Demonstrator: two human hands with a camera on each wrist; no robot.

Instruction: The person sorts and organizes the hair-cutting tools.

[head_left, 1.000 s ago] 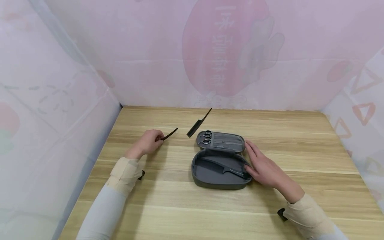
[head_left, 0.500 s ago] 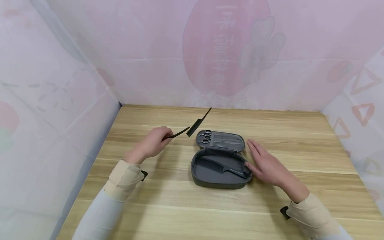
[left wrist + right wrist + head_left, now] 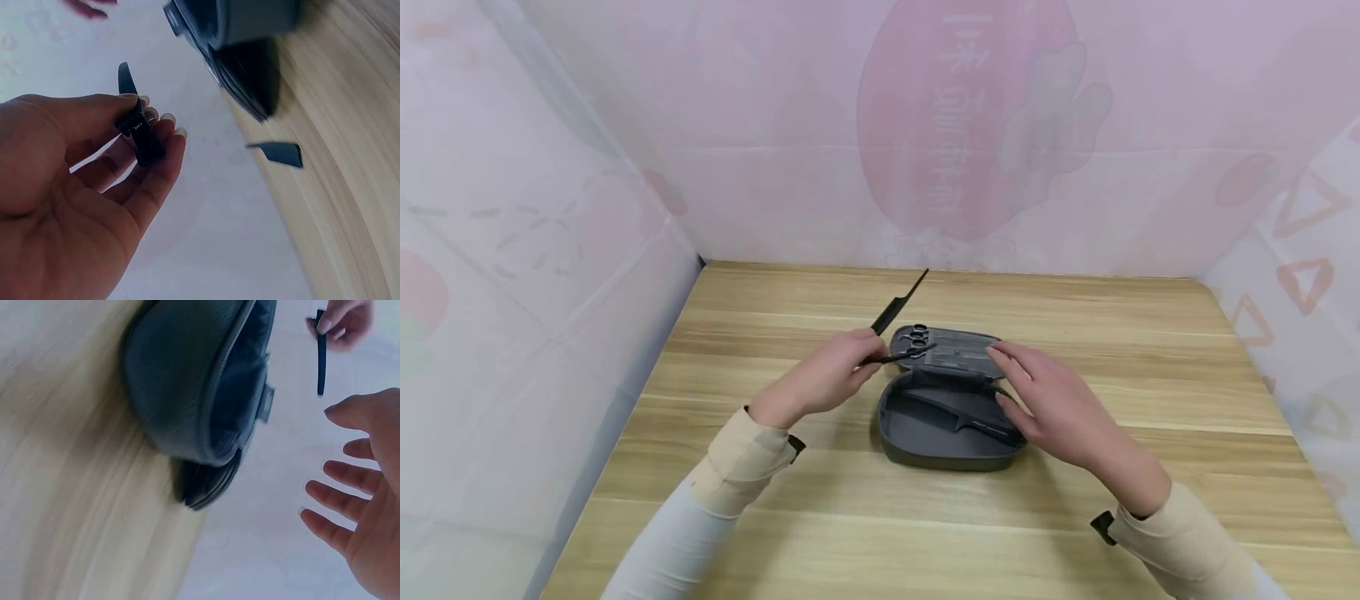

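Hair clip: slim, dark, flat strip, pinched at one end by left hand; free tip hangs over the near-left corner of the case lid. In the left wrist view it reads as matte black plastic, held between thumb and fingertips.
Left hand: fingers curled, pinching the clip; raised off the table.
Right hand: fingers spread and relaxed, holding nothing, above the right edge of the case; contact cannot be told.
Case: grey zip case, lying open, rounded oblong, soft fabric shell; lid half lies flat behind the tray half.
Case contents: scissors strapped in lid; black comb lying diagonally in tray.
Nearby: black tail comb on wooden table, just behind the left hand; pale pink sheeting walls.
Change: left hand and clip have moved right from bare table to the lid; right hand has lifted from the case's side.
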